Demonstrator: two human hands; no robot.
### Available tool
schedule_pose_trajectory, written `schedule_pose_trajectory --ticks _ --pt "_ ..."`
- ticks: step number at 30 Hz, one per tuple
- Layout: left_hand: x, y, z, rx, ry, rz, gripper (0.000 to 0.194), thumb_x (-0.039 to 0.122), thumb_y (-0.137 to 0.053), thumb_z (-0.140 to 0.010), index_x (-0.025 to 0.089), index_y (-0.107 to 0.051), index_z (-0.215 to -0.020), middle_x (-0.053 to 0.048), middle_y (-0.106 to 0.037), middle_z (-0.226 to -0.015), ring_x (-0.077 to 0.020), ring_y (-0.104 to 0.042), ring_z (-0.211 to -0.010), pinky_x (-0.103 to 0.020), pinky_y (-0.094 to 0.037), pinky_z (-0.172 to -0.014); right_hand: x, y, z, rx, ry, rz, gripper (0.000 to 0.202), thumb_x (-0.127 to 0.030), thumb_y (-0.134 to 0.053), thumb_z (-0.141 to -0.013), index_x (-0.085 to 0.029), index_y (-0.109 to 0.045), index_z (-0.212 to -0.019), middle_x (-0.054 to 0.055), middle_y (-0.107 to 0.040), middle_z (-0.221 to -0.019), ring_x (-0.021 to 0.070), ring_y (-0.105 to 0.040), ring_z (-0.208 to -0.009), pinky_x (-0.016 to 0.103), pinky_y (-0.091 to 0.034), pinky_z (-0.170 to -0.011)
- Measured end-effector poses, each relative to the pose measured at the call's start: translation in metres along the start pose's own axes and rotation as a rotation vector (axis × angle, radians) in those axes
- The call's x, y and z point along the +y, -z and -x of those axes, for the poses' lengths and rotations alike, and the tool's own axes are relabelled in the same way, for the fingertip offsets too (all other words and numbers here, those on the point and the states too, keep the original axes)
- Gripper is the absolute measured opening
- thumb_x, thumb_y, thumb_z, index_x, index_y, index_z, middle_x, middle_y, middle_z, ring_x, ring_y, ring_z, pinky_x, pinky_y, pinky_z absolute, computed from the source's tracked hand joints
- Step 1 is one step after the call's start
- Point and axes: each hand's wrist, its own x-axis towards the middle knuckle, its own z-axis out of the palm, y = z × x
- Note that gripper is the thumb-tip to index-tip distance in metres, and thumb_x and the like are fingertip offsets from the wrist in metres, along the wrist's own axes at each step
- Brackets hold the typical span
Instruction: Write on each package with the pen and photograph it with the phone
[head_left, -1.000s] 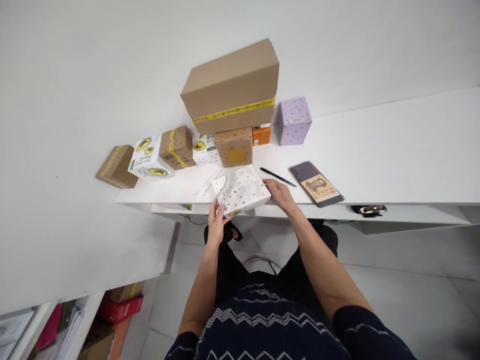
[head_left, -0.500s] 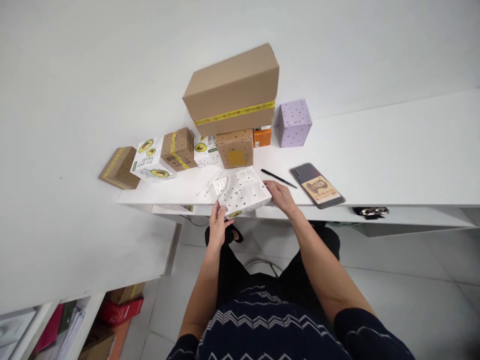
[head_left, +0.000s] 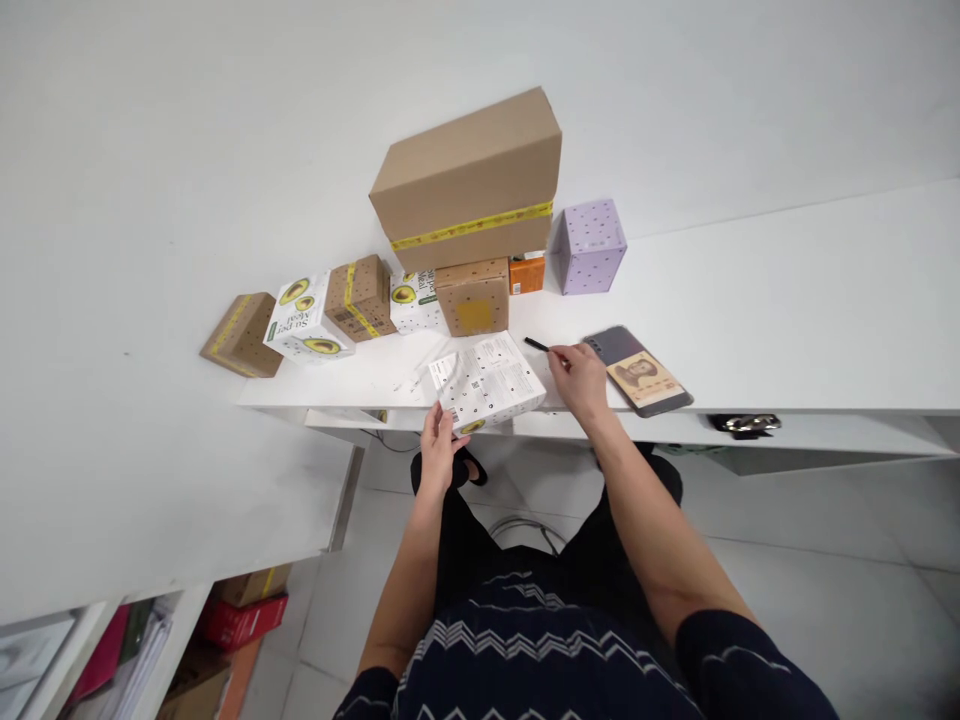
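A white printed box (head_left: 491,378) with small dark marks and an avocado picture on its side lies flat at the table's front edge. My left hand (head_left: 438,448) grips its near left corner, thumb and fingers on the edge. To the right of the box, my right hand (head_left: 580,380) has its fingers closed around a black pen (head_left: 535,344), whose left end sticks out past the fingertips. The pen's other end is hidden by the hand. Just right of that hand lies a phone (head_left: 649,385) with a picture card on its back.
Behind the white box stand a small brown box (head_left: 472,290) and a large cardboard box (head_left: 469,185) with yellow tape. A purple box (head_left: 592,250) is to their right. Avocado-print and brown boxes line the left. A metal clip (head_left: 750,424) sits below the table's front edge.
My right hand has let go of the white box's right side and moved right onto the pen. The left hand and the box stay in place.
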Motion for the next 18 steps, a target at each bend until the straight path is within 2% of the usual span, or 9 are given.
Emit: schedule_pose_trajectory --ticks 2,4,7,10,14,18 --pt "0.0 -0.001 0.0 -0.001 -0.012 0.003 0.064 0.06 -0.074 -0.079 0.026 -0.059 -0.132 -0.011 -0.049 -0.146 -0.0314 -0.053 -0.133 -0.033 -0.064 -0.081 -0.001 0.004 -0.011 -0.059 -0.004 0.228 0.034 -0.027 -0.052 -0.09 -0.013 -0.076 -0.109 0.017 -0.065 -0.109 0.0255 -0.064 -0.087 0.038 -0.05 -0.081" --pt "-0.001 -0.003 -0.001 0.012 -0.018 0.013 0.065 0.06 -0.075 -0.078 0.025 -0.059 -0.13 -0.012 -0.049 -0.146 -0.0306 -0.054 -0.131 -0.033 -0.064 -0.08 -0.004 0.006 -0.02 -0.186 -0.066 0.408 0.032 -0.019 -0.054 -0.087 -0.01 -0.075 -0.11 0.022 -0.06 -0.118 0.0285 -0.064 -0.092 0.039 -0.05 -0.08" --pt "-0.004 -0.006 -0.001 0.016 -0.024 0.045 0.068 0.061 -0.074 -0.078 0.025 -0.057 -0.132 -0.012 -0.051 -0.143 -0.0294 -0.058 -0.127 -0.034 -0.063 -0.081 -0.009 0.004 -0.028 -0.295 -0.134 0.49 0.033 -0.007 -0.048 -0.086 -0.006 -0.076 -0.104 0.027 -0.057 -0.123 0.0319 -0.064 -0.097 0.041 -0.049 -0.08" --pt "-0.005 -0.007 0.001 -0.013 -0.043 0.07 0.067 0.061 -0.073 -0.079 0.026 -0.055 -0.134 -0.012 -0.05 -0.144 -0.0293 -0.058 -0.127 -0.036 -0.062 -0.085 -0.015 0.003 -0.028 -0.278 -0.144 0.447 0.034 -0.002 -0.044 -0.086 -0.004 -0.075 -0.1 0.029 -0.058 -0.12 0.0334 -0.065 -0.098 0.042 -0.049 -0.08" --pt "-0.005 -0.008 0.003 -0.01 -0.059 0.031 0.07 0.057 -0.079 -0.075 0.028 -0.056 -0.135 -0.011 -0.048 -0.147 -0.0307 -0.058 -0.128 -0.035 -0.061 -0.086 -0.023 0.017 -0.026 -0.204 -0.17 0.345 0.024 -0.008 -0.05 -0.087 -0.003 -0.07 -0.1 0.029 -0.063 -0.111 0.0337 -0.065 -0.095 0.043 -0.047 -0.082" --pt "-0.004 -0.009 0.002 -0.014 -0.079 -0.003 0.074 0.058 -0.079 -0.075 0.026 -0.056 -0.137 -0.012 -0.049 -0.147 -0.0318 -0.058 -0.127 -0.034 -0.061 -0.084 -0.036 0.04 -0.023 -0.04 -0.191 0.173 0.021 -0.023 -0.051 -0.093 -0.01 -0.059 -0.106 0.019 -0.069 -0.091 0.0301 -0.065 -0.088 0.044 -0.047 -0.083"
